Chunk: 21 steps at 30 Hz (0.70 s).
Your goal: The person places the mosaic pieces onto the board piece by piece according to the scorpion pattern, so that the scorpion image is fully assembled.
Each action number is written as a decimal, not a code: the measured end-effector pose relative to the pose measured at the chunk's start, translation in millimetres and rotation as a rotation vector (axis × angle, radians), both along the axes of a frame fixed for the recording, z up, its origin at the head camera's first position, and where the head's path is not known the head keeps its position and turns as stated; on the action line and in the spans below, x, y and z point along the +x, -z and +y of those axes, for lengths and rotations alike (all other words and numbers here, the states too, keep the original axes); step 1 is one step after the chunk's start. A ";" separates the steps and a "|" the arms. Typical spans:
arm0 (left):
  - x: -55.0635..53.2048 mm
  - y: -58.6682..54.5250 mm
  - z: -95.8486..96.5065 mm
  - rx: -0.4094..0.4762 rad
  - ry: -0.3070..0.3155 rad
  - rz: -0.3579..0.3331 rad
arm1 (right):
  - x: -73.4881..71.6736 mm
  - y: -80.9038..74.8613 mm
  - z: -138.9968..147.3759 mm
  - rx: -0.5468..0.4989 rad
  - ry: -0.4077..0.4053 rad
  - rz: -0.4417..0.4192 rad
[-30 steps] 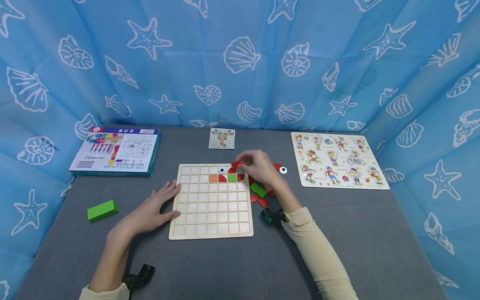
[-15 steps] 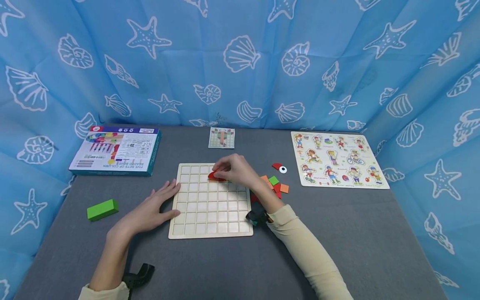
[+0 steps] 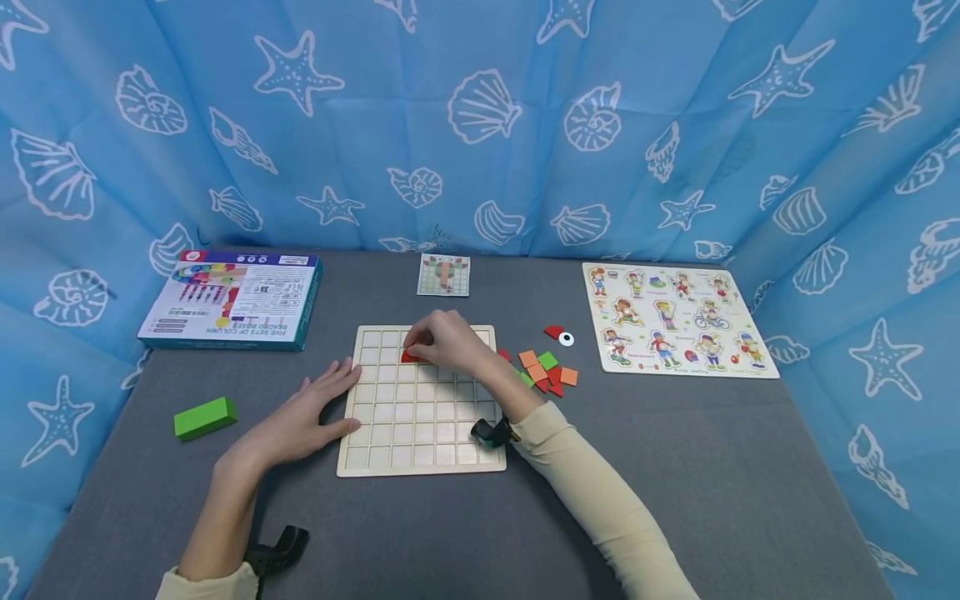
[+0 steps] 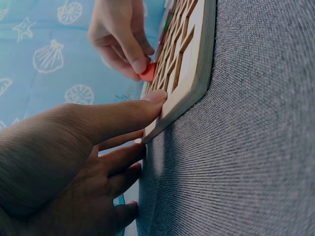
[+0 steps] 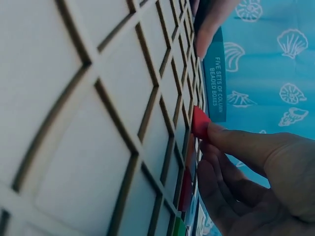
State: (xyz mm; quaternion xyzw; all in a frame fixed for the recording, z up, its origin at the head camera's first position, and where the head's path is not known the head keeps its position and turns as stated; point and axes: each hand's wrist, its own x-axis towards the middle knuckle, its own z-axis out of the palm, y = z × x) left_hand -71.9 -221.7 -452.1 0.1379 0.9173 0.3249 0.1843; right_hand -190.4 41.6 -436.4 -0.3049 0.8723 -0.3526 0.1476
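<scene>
A wooden grid board (image 3: 420, 425) lies in the middle of the grey table. My right hand (image 3: 446, 340) pinches a small red tile (image 3: 408, 357) over the board's second row, left of centre; the same red tile (image 5: 200, 123) shows at my fingertips in the right wrist view, and again as red tile (image 4: 147, 72) in the left wrist view. My left hand (image 3: 311, 412) lies flat with straight fingers against the board's left edge (image 4: 179, 103). More coloured tiles under my right hand are mostly hidden.
Loose red, green and orange tiles (image 3: 547, 371) and an eye piece (image 3: 566, 338) lie right of the board. A pattern card (image 3: 443, 275) sits behind it, a boxed toy set (image 3: 232, 300) far left, a green block (image 3: 205, 418) near left, a picture puzzle (image 3: 675, 321) right.
My right hand has carried the red tile leftward from the board's upper right to its upper left of centre. The left hand has stayed put.
</scene>
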 end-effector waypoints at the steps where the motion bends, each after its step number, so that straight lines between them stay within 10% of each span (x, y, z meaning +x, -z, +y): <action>1: -0.1 0.0 0.1 0.000 0.001 0.001 | 0.4 0.2 -0.9 0.008 0.001 0.003; 21: 0.4 1.0 0.5 -0.005 0.001 0.005 | 2.9 6.5 -0.7 0.046 -0.051 0.061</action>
